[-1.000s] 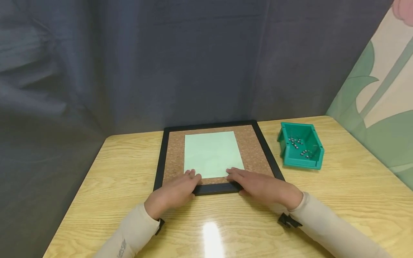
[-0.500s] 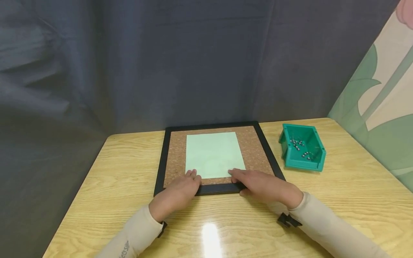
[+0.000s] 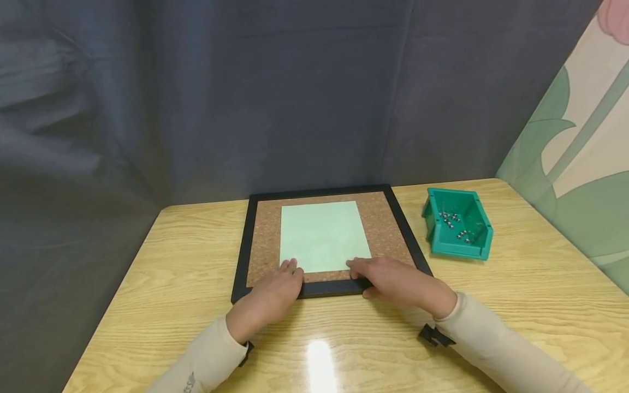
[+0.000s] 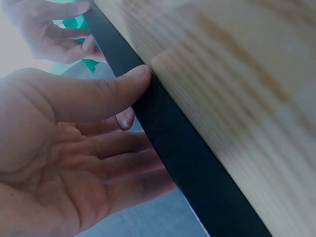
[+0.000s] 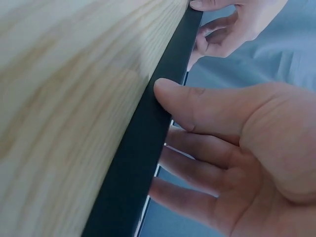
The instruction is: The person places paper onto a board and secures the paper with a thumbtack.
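A black-framed corkboard (image 3: 388,229) lies flat on the table, and a pale green sheet of paper (image 3: 321,234) rests on its cork. My left hand (image 3: 272,292) holds the board's front edge left of centre, fingertips at the paper's lower left corner. Farther right along that edge, my right hand (image 3: 398,281) holds on, its index fingertip at the paper's lower right corner. In the left wrist view the thumb presses the black frame (image 4: 168,133) while the fingers reach over it. The right wrist view has the other thumb against the frame (image 5: 148,128) likewise; fingertips are hidden there.
A green plastic bin (image 3: 457,250) with small shiny pieces (image 3: 447,218) in it, apparently pins, stands right of the board. The wooden table (image 3: 172,256) ends at a dark curtain (image 3: 295,98) behind. A painted wall (image 3: 585,180) borders its right side.
My left hand has turned slightly, its fingers now closer together on the board's front edge. The right hand stays almost still. The head view shifts a little; board and paper keep their arrangement.
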Available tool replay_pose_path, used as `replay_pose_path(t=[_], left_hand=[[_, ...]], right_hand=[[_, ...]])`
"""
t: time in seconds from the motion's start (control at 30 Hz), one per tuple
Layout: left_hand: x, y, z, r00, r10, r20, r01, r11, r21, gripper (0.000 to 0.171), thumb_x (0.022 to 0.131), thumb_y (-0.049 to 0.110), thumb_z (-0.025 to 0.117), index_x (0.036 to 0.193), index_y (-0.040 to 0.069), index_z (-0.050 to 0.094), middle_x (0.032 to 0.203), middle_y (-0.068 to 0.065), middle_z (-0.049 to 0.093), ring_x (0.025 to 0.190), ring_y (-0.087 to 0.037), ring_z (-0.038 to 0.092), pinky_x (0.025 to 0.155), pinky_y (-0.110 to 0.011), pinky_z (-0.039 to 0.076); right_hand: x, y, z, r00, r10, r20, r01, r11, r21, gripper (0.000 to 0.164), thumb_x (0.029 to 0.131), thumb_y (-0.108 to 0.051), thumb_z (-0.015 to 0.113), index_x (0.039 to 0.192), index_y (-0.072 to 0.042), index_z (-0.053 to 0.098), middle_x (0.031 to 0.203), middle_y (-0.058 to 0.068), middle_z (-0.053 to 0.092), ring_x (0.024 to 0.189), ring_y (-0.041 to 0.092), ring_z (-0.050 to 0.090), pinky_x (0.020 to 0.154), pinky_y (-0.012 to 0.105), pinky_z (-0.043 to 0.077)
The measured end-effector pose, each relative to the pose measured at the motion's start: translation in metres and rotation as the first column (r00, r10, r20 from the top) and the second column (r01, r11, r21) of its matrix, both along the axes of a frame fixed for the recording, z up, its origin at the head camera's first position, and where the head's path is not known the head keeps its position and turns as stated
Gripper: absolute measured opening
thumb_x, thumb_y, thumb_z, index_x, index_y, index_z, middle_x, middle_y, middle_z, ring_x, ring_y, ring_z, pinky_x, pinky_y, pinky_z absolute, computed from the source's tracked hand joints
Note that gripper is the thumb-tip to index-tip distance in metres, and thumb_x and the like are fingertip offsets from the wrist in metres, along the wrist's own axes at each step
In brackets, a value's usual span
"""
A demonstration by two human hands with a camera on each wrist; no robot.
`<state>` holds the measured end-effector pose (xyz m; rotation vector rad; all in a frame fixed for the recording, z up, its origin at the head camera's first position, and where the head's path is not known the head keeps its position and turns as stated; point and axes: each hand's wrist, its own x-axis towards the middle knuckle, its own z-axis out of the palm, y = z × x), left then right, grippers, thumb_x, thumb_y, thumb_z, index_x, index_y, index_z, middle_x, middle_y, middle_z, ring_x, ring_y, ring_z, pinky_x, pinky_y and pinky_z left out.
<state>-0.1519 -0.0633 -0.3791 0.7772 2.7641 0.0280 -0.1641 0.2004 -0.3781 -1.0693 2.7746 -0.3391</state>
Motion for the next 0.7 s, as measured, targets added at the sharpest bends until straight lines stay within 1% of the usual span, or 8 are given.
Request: replay_pose_path(t=[0.2,0.33,0.43,0.5,0.57,0.7], left_hand=[[0.003,0.002,0.001,1.000,0.006,0.023,-0.006,1.000,0.002,0.046,0.097,-0.004,0.056,0.142,0.001,0.049,0.157,-0.022,0.038,0.146,-0.036,0.038,0.110,-0.046,0.044],[0.007,0.001,0.003,1.000,-0.007,0.027,0.007,1.000,0.011,0.044,0.098,-0.003,0.056,0.142,0.000,0.050,0.156,-0.024,0.038,0.145,-0.037,0.039,0.109,-0.046,0.045],[0.010,-0.001,0.003,1.000,-0.025,0.017,0.025,0.999,0.027,0.040,0.098,-0.004,0.056,0.137,-0.001,0.053,0.154,-0.026,0.040,0.144,-0.038,0.040,0.107,-0.047,0.047],[0.013,-0.002,0.003,0.999,-0.034,0.022,0.034,0.999,0.039,0.039,0.098,-0.004,0.055,0.137,-0.001,0.053,0.154,-0.027,0.039,0.144,-0.039,0.040,0.107,-0.048,0.047],[0.016,-0.003,0.003,0.999,-0.043,0.027,0.042,0.998,0.049,0.038,0.098,-0.005,0.055,0.135,-0.001,0.053,0.153,-0.028,0.040,0.143,-0.041,0.041,0.106,-0.049,0.048],[0.019,-0.003,0.005,0.997,-0.061,0.040,0.059,0.997,0.059,0.038,0.096,-0.005,0.058,0.133,0.000,0.055,0.152,-0.029,0.040,0.141,-0.042,0.042,0.102,-0.049,0.051]], right_hand=[[0.004,-0.002,0.004,1.000,-0.015,0.015,0.014,0.999,0.029,0.055,0.081,-0.010,0.082,0.131,-0.004,0.060,0.112,-0.003,0.070,0.101,0.016,0.069,0.086,0.037,0.057],[0.006,-0.005,0.007,0.999,-0.038,0.031,0.037,0.998,0.054,0.056,0.081,-0.010,0.082,0.132,-0.003,0.060,0.115,-0.001,0.071,0.108,0.020,0.068,0.090,0.040,0.056],[0.009,-0.008,0.009,0.995,-0.075,0.060,0.071,0.995,0.075,0.052,0.082,-0.009,0.081,0.130,-0.005,0.062,0.124,0.002,0.069,0.117,0.023,0.066,0.096,0.042,0.054],[0.012,-0.010,0.011,0.992,-0.091,0.082,0.084,0.993,0.085,0.046,0.081,-0.008,0.082,0.124,-0.008,0.066,0.129,0.006,0.068,0.120,0.025,0.064,0.098,0.043,0.054],[0.014,-0.012,0.013,0.988,-0.112,0.106,0.101,0.990,0.100,0.037,0.081,-0.006,0.082,0.115,-0.011,0.070,0.135,0.008,0.064,0.123,0.027,0.063,0.099,0.043,0.053],[0.019,-0.015,0.017,0.982,-0.137,0.130,0.121,0.985,0.124,0.028,0.078,-0.003,0.083,0.102,-0.014,0.072,0.140,0.011,0.061,0.125,0.030,0.062,0.098,0.044,0.053]])
